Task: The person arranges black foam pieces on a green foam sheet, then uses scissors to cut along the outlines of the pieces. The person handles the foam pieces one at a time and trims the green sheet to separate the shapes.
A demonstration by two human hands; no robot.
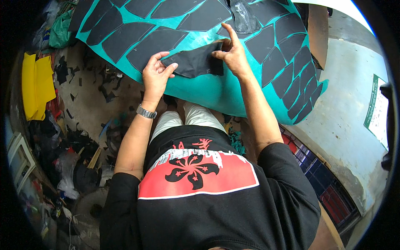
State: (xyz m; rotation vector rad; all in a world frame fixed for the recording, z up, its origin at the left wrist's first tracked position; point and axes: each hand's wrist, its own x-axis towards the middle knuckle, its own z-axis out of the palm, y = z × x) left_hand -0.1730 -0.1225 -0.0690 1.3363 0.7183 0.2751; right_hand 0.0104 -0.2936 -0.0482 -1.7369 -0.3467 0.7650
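Observation:
A black piece of cloth-like sheet material (193, 62), wide in the middle and pointed at its left end, is stretched between my two hands. My left hand (156, 77) pinches the pointed left end between thumb and fingers. At the right end, my right hand (235, 56) grips the upper corner with the thumb in front, its index finger sticking up. Both hands are over the near part of a large teal sheet (212, 93). Beyond them, several flat black cut pieces (137, 48) lie in rows on the teal sheet, with narrow teal gaps between them.
A dark, glossy, creased piece (245, 18) lies on the teal sheet beyond my right hand. Yellow sheets (37, 87) hang at the left. Black scraps (106, 93) litter the floor, and a heap of mixed scraps (79, 166) is at lower left. A pale wall (350, 83) stands at right.

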